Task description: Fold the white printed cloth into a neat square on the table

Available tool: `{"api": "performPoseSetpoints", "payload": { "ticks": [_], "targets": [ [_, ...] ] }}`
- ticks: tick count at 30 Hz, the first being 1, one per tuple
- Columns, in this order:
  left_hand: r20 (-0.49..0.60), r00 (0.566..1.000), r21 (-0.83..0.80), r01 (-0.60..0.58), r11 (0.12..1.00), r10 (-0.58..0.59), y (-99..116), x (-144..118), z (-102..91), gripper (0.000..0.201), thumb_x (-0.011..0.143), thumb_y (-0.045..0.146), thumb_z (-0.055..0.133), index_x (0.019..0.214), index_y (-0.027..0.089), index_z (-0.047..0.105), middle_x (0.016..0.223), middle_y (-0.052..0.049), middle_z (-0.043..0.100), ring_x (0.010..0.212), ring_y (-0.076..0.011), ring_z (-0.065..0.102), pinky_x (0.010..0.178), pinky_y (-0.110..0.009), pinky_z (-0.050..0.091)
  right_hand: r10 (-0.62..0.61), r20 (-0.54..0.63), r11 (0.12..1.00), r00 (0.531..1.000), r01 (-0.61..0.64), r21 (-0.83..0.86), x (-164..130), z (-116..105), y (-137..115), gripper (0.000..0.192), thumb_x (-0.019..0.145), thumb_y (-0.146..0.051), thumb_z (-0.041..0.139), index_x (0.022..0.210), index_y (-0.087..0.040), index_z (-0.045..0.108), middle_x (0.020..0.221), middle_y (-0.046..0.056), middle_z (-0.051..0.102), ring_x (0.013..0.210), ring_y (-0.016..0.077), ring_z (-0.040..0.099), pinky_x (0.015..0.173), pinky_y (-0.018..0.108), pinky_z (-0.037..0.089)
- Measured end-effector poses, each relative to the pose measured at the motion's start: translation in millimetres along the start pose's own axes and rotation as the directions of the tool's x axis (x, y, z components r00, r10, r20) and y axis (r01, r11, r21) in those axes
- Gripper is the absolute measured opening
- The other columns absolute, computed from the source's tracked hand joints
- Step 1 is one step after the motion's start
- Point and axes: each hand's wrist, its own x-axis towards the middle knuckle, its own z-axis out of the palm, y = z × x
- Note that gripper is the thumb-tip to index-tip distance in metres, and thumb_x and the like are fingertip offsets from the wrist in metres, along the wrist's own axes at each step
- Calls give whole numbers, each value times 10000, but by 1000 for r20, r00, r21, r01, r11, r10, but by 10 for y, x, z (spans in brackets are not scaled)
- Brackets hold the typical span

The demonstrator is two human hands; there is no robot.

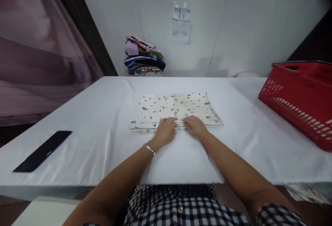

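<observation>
Landmark: cream folded cloth printed with small dark motifs (176, 110), lying flat at the middle of the white-covered table (103, 115), long axis running left to right, near edge toward the person. Far left of the cloth, near the table's left edge: flat black rectangular strip (43, 151), angled. Behind and left of the cloth, against the white wall: stack of folded multicoloured garments (144, 57). Cloth shows a centre crease or seam splitting it into two panels; layered edges visible along the near side. Left hand (165, 130), silver bracelet (149, 148) on its wrist, rests on the cloth's near edge, fingers curled down over the layers; right hand (195, 125) just beside it, likewise pressing or pinching that edge. Fingertips hidden, so grip not certain. Above the cloth on the wall: two paper notes (181, 23), upper writing illegible. Far right of the cloth: red plastic lattice basket (298, 98), cut off by frame.
</observation>
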Motion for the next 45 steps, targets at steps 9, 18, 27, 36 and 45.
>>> {"api": "performPoseSetpoints", "payload": {
  "ticks": [9,18,27,36,45],
  "targets": [
    [-23,1000,-41,6,999,-7,-54,37,23,226,740,70,431,861,192,578,1218,-63,561,1109,-204,495,985,-408,336,242,-355,968,903,-250,24,-457,-563,312,292,866,-289,457,1100,-187,600,1152,96,613,1092,216,516,932,379,404],
    [-28,998,16,-49,999,50,-55,29,8,220,744,69,434,840,179,598,1222,-88,558,1104,-228,505,986,-439,344,887,148,388,436,-881,272,-761,-914,799,236,750,-389,586,673,-168,618,523,-3,568,479,110,485,462,223,356],
    [-50,993,90,-99,991,103,-23,-23,-12,245,743,45,438,776,178,641,1256,-100,545,1198,-256,451,1033,-475,306,831,248,291,498,-769,569,-395,-1092,711,232,762,-381,624,709,-176,529,648,10,612,521,69,516,443,165,364],
    [-36,997,63,-69,996,71,-13,-17,-20,251,736,35,442,789,178,641,1239,-100,549,1161,-241,474,999,-442,347,886,344,199,311,-925,324,-549,-929,710,295,706,-327,711,578,-168,498,464,-13,557,388,86,504,346,180,291],
    [-34,998,17,-52,999,53,-24,-42,0,265,736,34,438,822,187,637,1252,-101,543,1158,-262,480,944,-450,394,888,373,181,269,-950,254,-505,-936,646,319,695,-361,694,542,-169,491,402,-13,499,350,91,440,347,204,322]
  ]
}}
